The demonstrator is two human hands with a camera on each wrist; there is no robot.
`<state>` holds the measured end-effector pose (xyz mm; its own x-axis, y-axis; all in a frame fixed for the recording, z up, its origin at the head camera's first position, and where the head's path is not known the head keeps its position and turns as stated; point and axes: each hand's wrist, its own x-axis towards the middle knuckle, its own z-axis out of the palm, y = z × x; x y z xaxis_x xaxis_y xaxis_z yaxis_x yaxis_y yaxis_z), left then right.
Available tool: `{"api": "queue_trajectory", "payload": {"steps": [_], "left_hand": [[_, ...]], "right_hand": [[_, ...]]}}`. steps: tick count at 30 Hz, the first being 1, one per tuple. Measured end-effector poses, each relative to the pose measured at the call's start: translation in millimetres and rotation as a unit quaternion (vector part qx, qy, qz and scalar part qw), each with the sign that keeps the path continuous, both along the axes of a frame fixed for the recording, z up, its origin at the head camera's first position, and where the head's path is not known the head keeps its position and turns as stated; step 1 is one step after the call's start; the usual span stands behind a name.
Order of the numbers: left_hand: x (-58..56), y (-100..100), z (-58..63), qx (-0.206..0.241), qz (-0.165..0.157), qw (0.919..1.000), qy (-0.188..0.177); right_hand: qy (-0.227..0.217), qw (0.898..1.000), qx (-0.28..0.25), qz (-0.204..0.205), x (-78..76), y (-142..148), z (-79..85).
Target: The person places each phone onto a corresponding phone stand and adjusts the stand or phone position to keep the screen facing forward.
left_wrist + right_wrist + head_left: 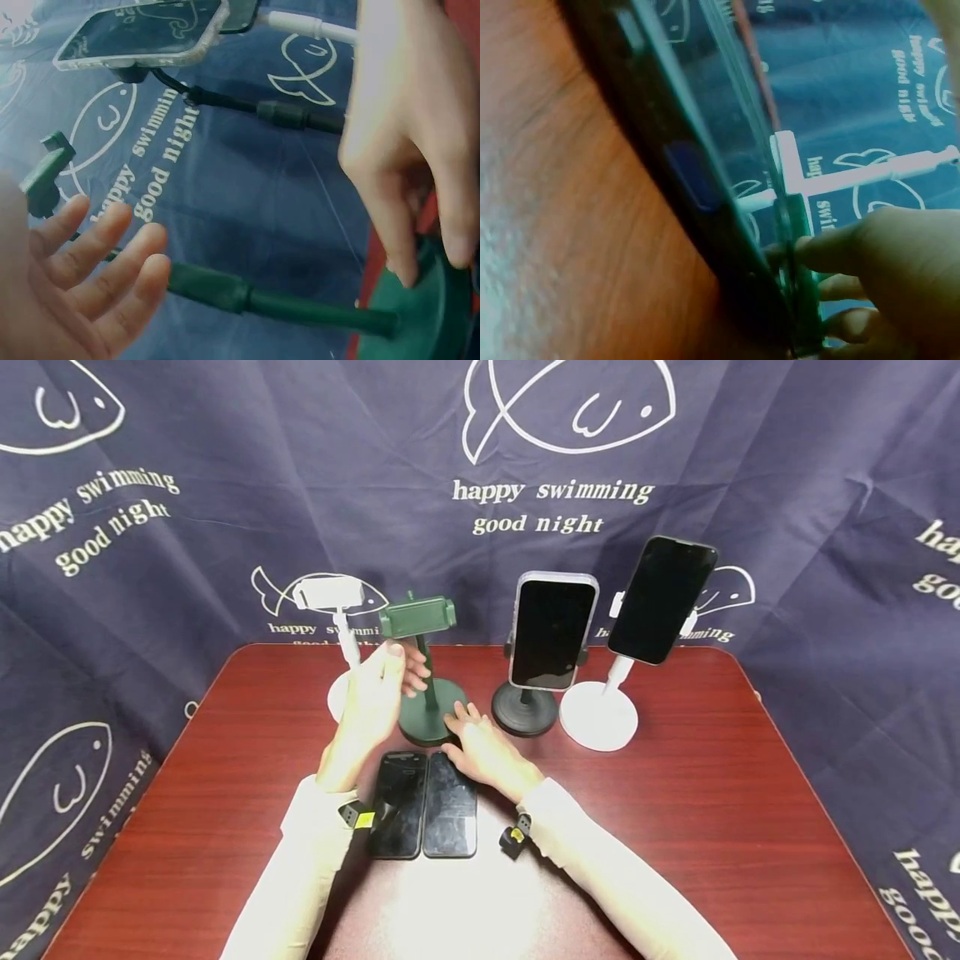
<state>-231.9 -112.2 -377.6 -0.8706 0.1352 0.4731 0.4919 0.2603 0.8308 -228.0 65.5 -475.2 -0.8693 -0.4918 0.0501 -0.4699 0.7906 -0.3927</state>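
A green phone stand (431, 721) stands upright, its holder (417, 617) carrying no phone. Beside its pole, my left hand (372, 693) is raised, palm facing the pole and fingers loosely extended, with nothing in them. In the left wrist view those fingers (127, 292) overlap the pole (322, 311). My right hand (487, 752) touches the right front of the green base with fingers spread. Its fingertips rest on top, and its thumb (810, 251) lies at the rim. Two dark phones, one left (400, 810) and one right (450, 810), lie flat side by side before the base.
Left of the green stand is a white phone stand (330, 593), partly behind my left hand. To the right, a black stand (525, 714) holds a phone (555, 631), and another white stand (598, 718) holds a tilted phone (663, 602). A blue printed curtain (405, 485) hangs behind the table.
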Motion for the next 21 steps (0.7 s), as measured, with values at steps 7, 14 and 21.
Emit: {"api": "queue_trajectory", "payload": {"steps": [7, 14, 21], "left_hand": [[1.5, -13.2, -29.3, -0.202, -0.027, 0.9785, -0.029], [6.8, -11.6, -61.1, -0.292, -0.059, 0.9547, 0.007], [16.2, -10.8, -78.6, -0.351, -0.043, 0.9352, -0.002]], "right_hand": [[-0.001, 1.000, -0.027, 0.013, 19.3, 7.0, 0.9], [0.015, 0.998, -0.044, 0.044, 49.4, 16.6, 2.4], [0.044, 0.995, -0.065, 0.059, 82.2, 26.2, 1.2]]}}
